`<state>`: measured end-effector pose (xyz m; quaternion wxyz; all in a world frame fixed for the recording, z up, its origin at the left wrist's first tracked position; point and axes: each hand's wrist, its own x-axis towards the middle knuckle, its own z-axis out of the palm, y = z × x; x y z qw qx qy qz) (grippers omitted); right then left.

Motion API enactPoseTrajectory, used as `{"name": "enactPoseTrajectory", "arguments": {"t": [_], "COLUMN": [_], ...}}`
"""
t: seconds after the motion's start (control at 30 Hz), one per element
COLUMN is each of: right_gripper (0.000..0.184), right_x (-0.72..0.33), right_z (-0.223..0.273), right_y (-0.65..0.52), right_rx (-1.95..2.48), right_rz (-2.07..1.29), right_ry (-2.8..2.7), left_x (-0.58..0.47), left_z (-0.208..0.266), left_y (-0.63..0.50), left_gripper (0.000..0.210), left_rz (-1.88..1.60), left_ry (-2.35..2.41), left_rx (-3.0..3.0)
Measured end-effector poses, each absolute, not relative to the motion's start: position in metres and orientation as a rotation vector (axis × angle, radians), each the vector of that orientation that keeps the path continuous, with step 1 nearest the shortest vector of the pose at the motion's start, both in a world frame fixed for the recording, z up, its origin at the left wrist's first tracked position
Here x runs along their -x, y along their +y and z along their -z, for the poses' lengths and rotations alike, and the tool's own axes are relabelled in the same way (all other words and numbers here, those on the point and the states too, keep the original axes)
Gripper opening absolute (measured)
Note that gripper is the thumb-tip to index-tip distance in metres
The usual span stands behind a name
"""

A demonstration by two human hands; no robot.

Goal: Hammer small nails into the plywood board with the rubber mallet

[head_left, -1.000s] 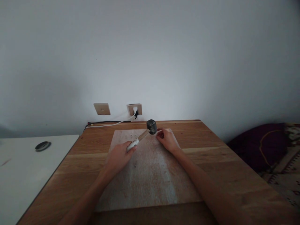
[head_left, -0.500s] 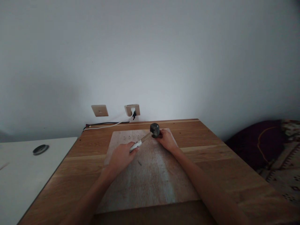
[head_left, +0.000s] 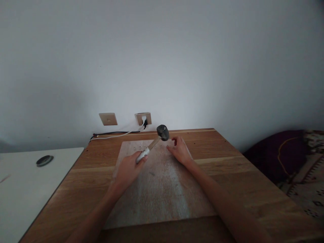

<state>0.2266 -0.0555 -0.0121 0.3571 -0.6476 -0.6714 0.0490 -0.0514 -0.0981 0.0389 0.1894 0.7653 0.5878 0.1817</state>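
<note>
Plainly, blunt dark mallet [head_left: 163,132] (wooden handle [head_left: 154,143]) in curled left fingers [head_left: 143,160], right fingers [head_left: 179,141] apart, streaky board [head_left: 157,195] beneath.

Left hand [head_left: 129,168]: bare | Left forearm [head_left: 104,204]: bare along visible length, slender at wrist, broadening toward elbow | Right hand [head_left: 180,152]: bare, thumb distinct in outline | Right forearm [head_left: 214,192]: bare, same taper | Fingernails: too small to tell
</note>
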Motion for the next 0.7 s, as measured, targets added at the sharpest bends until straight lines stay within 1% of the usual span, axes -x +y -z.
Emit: {"name": "enactPoseTrajectory", "arguments": {"t": [0.07,0.1,0.2,0.27,0.33,0.43,0.53,0.6,0.7], "right_gripper": [0.018,0.016,0.026,0.023,0.017,0.021,0.021,0.020,0.021], "right_x": [-0.221,-0.216,-0.195,-0.183,-0.177,-0.178,-0.183,-0.190,-0.209], "right_z": [0.008,0.005,-0.004,-0.009,-0.010,-0.008,-0.005,-0.002,0.002], "right_y": [-0.068,-0.077,-0.105,-0.119,-0.127,-0.127,-0.123,-0.119,-0.108], "right_rx": [1.585,1.484,0.961,0.660,0.520,0.482,0.512,0.591,0.869], "right_rz": [-0.015,0.059,0.305,0.420,0.486,0.525,0.500,0.420,0.202], "right_ry": [-1.953,-2.139,-2.696,-2.849,-2.893,-2.914,-2.923,-2.897,-2.700], "left_x": [0.056,0.058,0.063,0.065,0.065,0.059,0.049,0.041,0.033], "left_z": [-0.037,-0.036,-0.031,-0.027,-0.025,-0.028,-0.039,-0.046,-0.052], "left_y": [-0.097,-0.096,-0.092,-0.092,-0.092,-0.094,-0.091,-0.088,-0.083], "left_gripper": [0.038,0.038,0.039,0.038,0.037,0.035,0.042,0.045,0.046], "left_rz": [-0.611,-0.646,-0.715,-0.757,-0.799,-0.873,-0.821,-0.772,-0.842], "left_ry": [1.651,1.643,1.605,1.573,1.541,1.402,1.176,1.101,1.105], "left_rx": [-2.120,-2.107,-2.067,-2.032,-1.978,-1.867,-1.720,-1.629,-1.586]}}
